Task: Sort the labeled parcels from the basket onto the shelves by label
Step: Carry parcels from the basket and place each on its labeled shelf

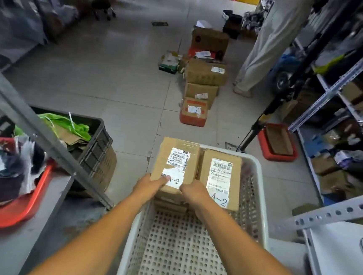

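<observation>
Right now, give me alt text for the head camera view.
Both hands, left hand and right hand, grip a cardboard parcel labeled A-2 in a white basket. A second A-2 parcel lies beside it.

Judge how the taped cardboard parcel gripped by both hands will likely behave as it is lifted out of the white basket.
The parcel probably stays stiff: its cardboard faces look flat and its edges square. The glossy tape across the top may be a little slippery, though the left hand and right hand grip its near end. Its flat, boxy shape should not roll. Weight cannot be told.
</observation>
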